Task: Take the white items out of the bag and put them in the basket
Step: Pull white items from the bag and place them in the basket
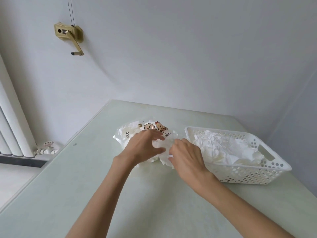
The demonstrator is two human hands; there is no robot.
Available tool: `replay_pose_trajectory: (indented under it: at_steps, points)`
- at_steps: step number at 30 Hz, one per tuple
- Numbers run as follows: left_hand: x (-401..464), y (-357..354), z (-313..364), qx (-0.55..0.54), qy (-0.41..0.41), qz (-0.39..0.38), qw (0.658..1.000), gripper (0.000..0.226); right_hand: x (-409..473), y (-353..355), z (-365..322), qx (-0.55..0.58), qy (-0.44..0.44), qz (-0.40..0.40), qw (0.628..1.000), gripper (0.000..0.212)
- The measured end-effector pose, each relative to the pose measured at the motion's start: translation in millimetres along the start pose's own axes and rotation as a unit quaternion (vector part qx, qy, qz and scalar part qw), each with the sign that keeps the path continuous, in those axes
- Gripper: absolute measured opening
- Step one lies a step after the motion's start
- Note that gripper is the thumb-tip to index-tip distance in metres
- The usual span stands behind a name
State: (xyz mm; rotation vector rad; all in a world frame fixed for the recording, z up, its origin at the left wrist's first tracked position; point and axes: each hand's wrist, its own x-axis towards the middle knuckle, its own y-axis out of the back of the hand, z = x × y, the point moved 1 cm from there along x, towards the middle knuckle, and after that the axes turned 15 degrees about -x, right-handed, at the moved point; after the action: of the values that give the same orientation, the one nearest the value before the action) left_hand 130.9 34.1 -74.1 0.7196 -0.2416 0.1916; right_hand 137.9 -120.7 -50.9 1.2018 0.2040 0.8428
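— Two bare forearms reach in from the bottom edge and meet over the middle of the table (72,177). What's furthest left?

— Off the table, white radiator pipes (12,117) with a small valve (48,146) at the foot, and up on the wall a brass-coloured winder (69,34) with a bent crank handle and two thin cords rising from it.

— And the left hand (145,146)?

— It lies palm down on the bag (137,133), wrist slightly raised, thumb stretched out to the right, and fingers curved around the crinkled plastic near the bag's mouth, gripping it. The bag is clear, glossy film with cartoon animal faces and some lettering printed on it; it lies on the table, just left of the basket.

— The right hand (186,156)?

— It comes in at an angle from the lower right, back of the hand upward, fingertips tucked into the bag's opening and pinching a piece of crumpled white paper (164,155). That piece is soft, creased and sits between the two hands, partly still within the plastic.

— Then the basket (248,174)?

— White rectangular plastic, walls punched with round holes, a slot handle in its right end. It stands on the pale green, smooth tabletop and holds a heap of wrinkled white paper (223,146).
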Motion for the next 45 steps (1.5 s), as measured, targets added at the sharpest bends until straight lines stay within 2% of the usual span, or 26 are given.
replay_pose_trajectory:
  at_steps: [3, 6, 8, 12, 16, 19, 21, 24, 29, 32, 34, 36, 37, 39, 42, 45]
  points:
    - [-0.9, -1.9, -0.4, 0.002, 0.007, 0.016, 1.000, 0.036, 3.3, -4.9, 12.2, 0.096, -0.015, 0.016, 0.995, 0.019]
    - [-0.6, 0.6, -2.3, 0.001, 0.008, 0.020, 1.000, 0.037, 4.5, -10.7, 21.7, 0.258, -0.066, 0.067, 0.961, 0.010]
    - [0.0, -0.3, -1.7, 0.009, 0.006, 0.021, 1.000, 0.037, 5.2, -15.1, 22.6, 0.305, -0.098, 0.105, 0.941, 0.009]
    - [0.5, -0.8, -3.2, 0.015, -0.002, 0.030, 0.999, 0.036, 7.9, -18.5, 23.6, 0.304, -0.126, 0.165, 0.930, 0.002]
    - [2.1, 1.6, -7.3, -0.006, 0.002, 0.042, 0.999, 0.033, 3.6, -11.4, 24.7, 0.331, -0.118, 0.218, 0.911, 0.005]
    - [3.0, 2.7, -9.4, -0.030, 0.010, 0.035, 0.999, 0.033, -1.2, -8.3, 28.1, 0.349, -0.114, 0.183, 0.912, 0.011]
    - [3.4, 2.1, -7.6, -0.038, 0.010, 0.028, 0.999, 0.032, -2.8, -6.9, 33.2, 0.406, -0.137, 0.159, 0.889, 0.009]
    - [3.5, 0.1, -4.5, -0.020, 0.008, 0.031, 0.999, 0.033, -4.0, -1.4, 39.2, 0.431, -0.155, 0.169, 0.873, 0.010]
    - [3.0, 1.2, -2.0, -0.027, 0.003, 0.014, 1.000, 0.034, -4.7, 7.1, 49.8, 0.427, -0.170, 0.198, 0.865, 0.011]
    - [1.9, 0.5, -3.0, -0.024, 0.010, -0.008, 1.000, 0.038, -3.9, 20.1, 60.9, 0.455, -0.186, 0.248, 0.835, 0.015]
    - [0.9, -2.3, -5.5, -0.026, 0.019, -0.017, 0.999, 0.038, -0.4, 26.7, 66.3, 0.462, -0.165, 0.224, 0.842, 0.011]
    - [0.9, -3.3, -6.4, -0.030, 0.027, -0.020, 0.999, 0.033, 4.1, 28.3, 67.0, 0.481, -0.135, 0.149, 0.853, 0.011]
    - [-0.1, -1.9, -6.4, -0.037, 0.034, -0.029, 0.998, 0.032, 6.6, 27.7, 66.1, 0.506, -0.129, 0.117, 0.845, 0.014]
    - [-2.6, 3.7, -2.9, -0.050, 0.043, -0.058, 0.996, 0.037, 9.0, 28.5, 66.2, 0.561, -0.150, 0.082, 0.810, 0.018]
    - [-2.8, 16.0, 2.7, -0.106, 0.035, -0.057, 0.992, 0.015, 8.8, 30.1, 74.5, 0.641, -0.181, 0.039, 0.745, 0.018]
    - [-4.1, 23.2, 16.1, -0.197, 0.053, -0.020, 0.979, 0.035, 4.8, 29.7, 85.9, 0.717, -0.164, 0.008, 0.677, 0.020]
